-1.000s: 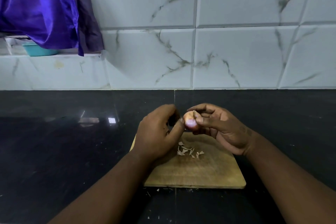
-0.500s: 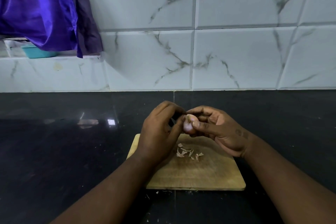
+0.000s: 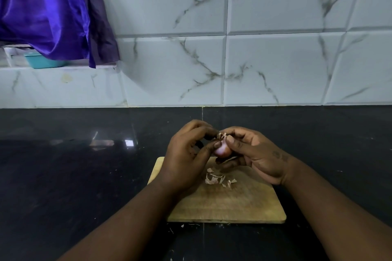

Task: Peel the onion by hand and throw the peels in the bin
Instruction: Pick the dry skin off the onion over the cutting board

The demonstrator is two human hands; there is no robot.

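Onion [image 3: 221, 150] held above far edge of cutting board [image 3: 233, 203], pinched between both hands; left hand [image 3: 186, 159] fingers curled onto its left side, right hand [image 3: 256, 154] fingers closed around it. Loose peels [image 3: 218, 179] lie on board, mid-counter [image 3: 84, 176]

No readable text, label, brand, number or sign is showing anywhere in this kitchen view. A small dark mark is sitting on the back of the right hand [image 3: 261, 154] near the wrist, too blurred to read.
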